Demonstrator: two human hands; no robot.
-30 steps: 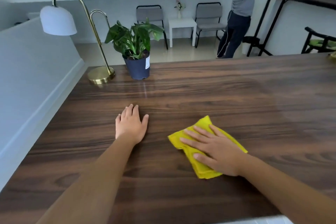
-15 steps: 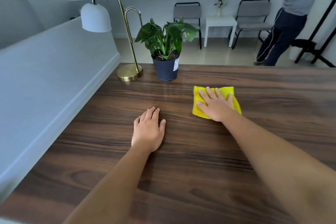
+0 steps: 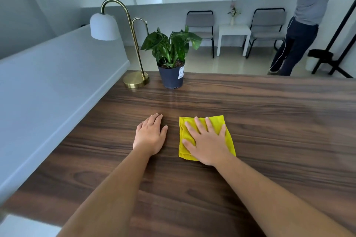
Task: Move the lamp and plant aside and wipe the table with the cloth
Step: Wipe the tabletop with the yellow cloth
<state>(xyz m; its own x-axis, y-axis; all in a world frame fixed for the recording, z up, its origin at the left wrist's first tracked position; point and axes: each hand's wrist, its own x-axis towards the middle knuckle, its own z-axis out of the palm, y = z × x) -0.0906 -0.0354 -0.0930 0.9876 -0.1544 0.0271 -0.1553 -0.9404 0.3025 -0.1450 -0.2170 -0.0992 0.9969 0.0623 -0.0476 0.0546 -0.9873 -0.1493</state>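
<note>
A folded yellow cloth (image 3: 223, 123) lies on the dark wooden table (image 3: 269, 121) near its middle. My right hand (image 3: 207, 140) presses flat on the cloth, fingers spread. Just left of it my left hand (image 3: 150, 134) rests palm down on the bare wood, holding nothing. At the table's far left corner stands a brass lamp (image 3: 135, 81) with a white shade. Right beside the lamp's base stands a green plant (image 3: 171, 48) in a dark pot (image 3: 170, 79).
A low white wall (image 3: 57, 86) runs along the table's left edge. Beyond the far edge are two grey chairs (image 3: 200, 23), a small white side table (image 3: 234, 32), a black stand (image 3: 335, 44) and a person (image 3: 300, 25) standing at the right.
My right hand slid the cloth from near me out toward the plant, then back toward me and closer to my left hand. The left hand stayed flat on the table.
</note>
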